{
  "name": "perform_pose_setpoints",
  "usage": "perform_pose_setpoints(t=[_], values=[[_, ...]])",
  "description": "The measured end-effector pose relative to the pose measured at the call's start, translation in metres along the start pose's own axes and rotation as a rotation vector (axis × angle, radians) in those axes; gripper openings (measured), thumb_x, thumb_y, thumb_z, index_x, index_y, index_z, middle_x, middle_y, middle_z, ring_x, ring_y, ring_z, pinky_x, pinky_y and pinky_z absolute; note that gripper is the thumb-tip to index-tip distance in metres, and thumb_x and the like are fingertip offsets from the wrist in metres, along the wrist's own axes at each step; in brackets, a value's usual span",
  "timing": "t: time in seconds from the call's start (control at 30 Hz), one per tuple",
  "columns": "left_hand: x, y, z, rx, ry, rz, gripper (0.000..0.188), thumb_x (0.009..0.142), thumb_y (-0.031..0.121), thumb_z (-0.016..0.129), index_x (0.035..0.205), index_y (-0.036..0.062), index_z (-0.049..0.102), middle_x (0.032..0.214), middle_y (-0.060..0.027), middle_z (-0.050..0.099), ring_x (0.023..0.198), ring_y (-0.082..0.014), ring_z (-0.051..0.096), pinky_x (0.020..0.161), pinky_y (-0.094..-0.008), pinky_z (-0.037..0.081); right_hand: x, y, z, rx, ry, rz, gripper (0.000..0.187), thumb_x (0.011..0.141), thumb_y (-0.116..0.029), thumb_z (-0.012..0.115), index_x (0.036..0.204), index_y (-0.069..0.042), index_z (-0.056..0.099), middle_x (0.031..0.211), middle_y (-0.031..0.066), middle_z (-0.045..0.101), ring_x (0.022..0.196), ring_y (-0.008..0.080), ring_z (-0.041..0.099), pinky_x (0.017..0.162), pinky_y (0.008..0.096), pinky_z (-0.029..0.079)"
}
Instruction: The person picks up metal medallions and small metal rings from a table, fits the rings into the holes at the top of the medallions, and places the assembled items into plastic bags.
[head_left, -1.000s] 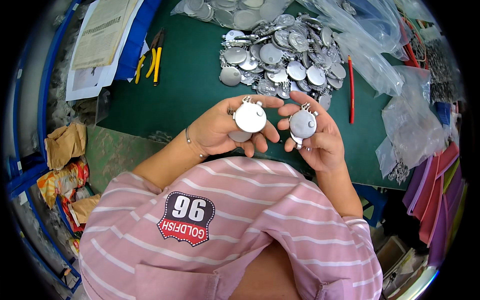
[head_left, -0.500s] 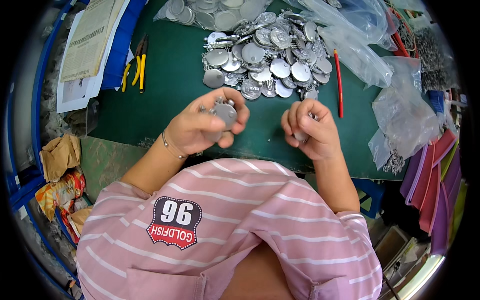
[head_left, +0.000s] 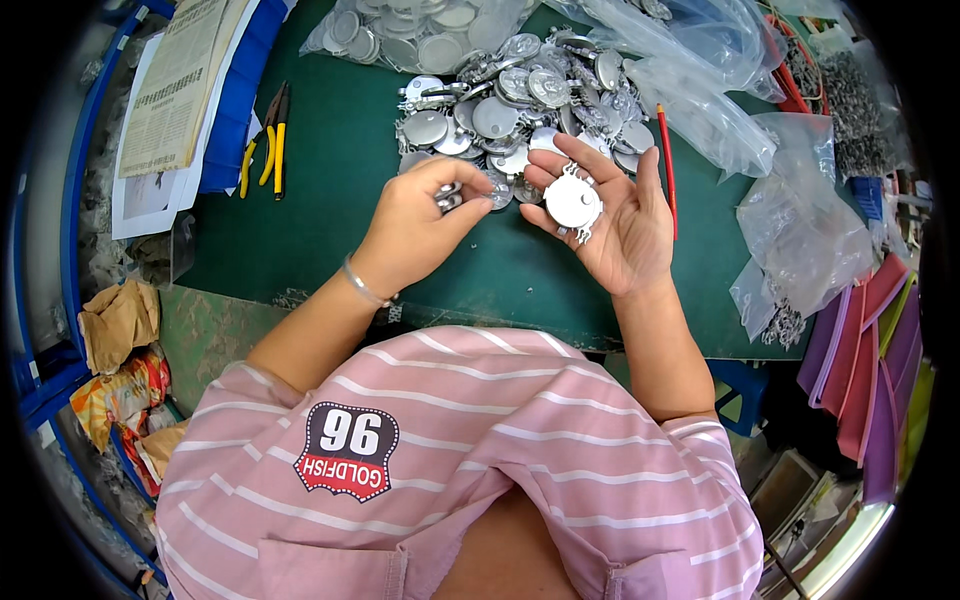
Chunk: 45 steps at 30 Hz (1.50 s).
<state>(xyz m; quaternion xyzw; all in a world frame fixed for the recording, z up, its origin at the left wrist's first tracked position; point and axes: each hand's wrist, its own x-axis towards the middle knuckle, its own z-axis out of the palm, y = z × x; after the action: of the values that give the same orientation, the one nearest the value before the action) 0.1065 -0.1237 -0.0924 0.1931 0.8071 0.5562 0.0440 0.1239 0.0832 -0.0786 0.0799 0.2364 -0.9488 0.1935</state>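
My left hand (head_left: 415, 215) is closed round some silver metal pieces (head_left: 449, 198), mostly hidden by the curled fingers; its thumb and forefinger come together at the pile's near edge. Palm up, with fingers spread, my right hand (head_left: 625, 220) holds a round silver metal disc (head_left: 573, 202) lying across its fingers. Small chain-like links stick out at two opposite sides of this disc, and its smooth face is up. Just beyond both hands lies a heap of similar metal discs (head_left: 495, 118), some plain and some with a raised pattern.
The green table (head_left: 330, 220) carries yellow-handled pliers (head_left: 268, 150) at the left and a red pencil (head_left: 667, 170) at the right. A clear bag of discs (head_left: 440, 50) lies behind the heap. More plastic bags (head_left: 800, 210) lie at the right. Papers (head_left: 170, 100) rest by a blue bin (head_left: 240, 100).
My right hand has turned palm up and spread its fingers, showing the disc. My left hand has turned over and moved slightly right and up towards the heap.
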Motion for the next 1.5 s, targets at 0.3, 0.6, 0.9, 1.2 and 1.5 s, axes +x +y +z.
perform_pose_setpoints(t=[0.3, 0.6, 0.9, 1.2, 1.5], values=[[0.033, -0.006, 0.019, 0.474, -0.008, 0.333, 0.025, 0.067, 0.008, 0.071, 0.089, 0.0019, 0.061, 0.088, -0.0098, 0.055, 0.072, -0.0274, 0.058, 0.064, -0.0335, 0.048, -0.006, -0.01, -0.006, -1.131, 0.314, -0.412, 0.017, 0.077, -0.005, 0.066, 0.093, 0.0, 0.063, 0.068, 0.0004, 0.051, 0.063, 0.01, 0.05, 0.053, 0.0226, 0.039], [0.031, -0.001, 0.01, -0.008, 0.11, -0.043, 0.011, 0.078, 0.011, 0.066, 0.083, 0.0011, 0.063, 0.069, -0.0054, 0.06, 0.057, -0.0129, 0.057, 0.048, -0.0238, 0.044, 0.025, -0.004, -0.007, -2.203, 0.218, -0.747, 0.014, 0.07, -0.011, 0.068, 0.082, -0.007, 0.062, 0.08, 0.0066, 0.057, 0.072, 0.0253, 0.057, 0.06, 0.0351, 0.047], [0.004, -0.013, -0.003, 0.395, 0.023, 0.217, 0.013, 0.077, 0.01, 0.067, 0.084, -0.0003, 0.063, 0.075, -0.0023, 0.061, 0.062, -0.0068, 0.056, 0.052, -0.0214, 0.045, 0.014, -0.009, -0.006, -1.406, 0.444, -0.526, 0.011, 0.08, -0.012, 0.063, 0.076, -0.002, 0.06, 0.075, 0.0024, 0.058, 0.066, 0.0156, 0.058, 0.06, 0.0312, 0.046], [0.004, 0.021, 0.009, -0.544, -0.084, -0.426, 0.016, 0.078, 0.006, 0.065, 0.092, -0.0018, 0.06, 0.073, -0.0059, 0.06, 0.061, -0.0092, 0.056, 0.047, -0.02, 0.045, -0.013, 0.013, 0.007, -0.455, 0.271, -0.03, 0.014, 0.082, -0.006, 0.061, 0.093, 0.001, 0.056, 0.081, 0.0107, 0.062, 0.065, 0.0147, 0.06, 0.048, 0.0227, 0.049], [0.002, 0.02, 0.005, -0.636, -0.013, -0.478, 0.02, 0.082, 0.008, 0.062, 0.097, -0.0043, 0.059, 0.073, -0.0074, 0.059, 0.06, -0.0098, 0.056, 0.048, -0.0206, 0.045, -0.021, 0.019, -0.002, -0.583, 0.167, 0.046, 0.021, 0.082, -0.009, 0.061, 0.1, 0.002, 0.056, 0.08, 0.0095, 0.062, 0.066, 0.0135, 0.059, 0.048, 0.0221, 0.046]])
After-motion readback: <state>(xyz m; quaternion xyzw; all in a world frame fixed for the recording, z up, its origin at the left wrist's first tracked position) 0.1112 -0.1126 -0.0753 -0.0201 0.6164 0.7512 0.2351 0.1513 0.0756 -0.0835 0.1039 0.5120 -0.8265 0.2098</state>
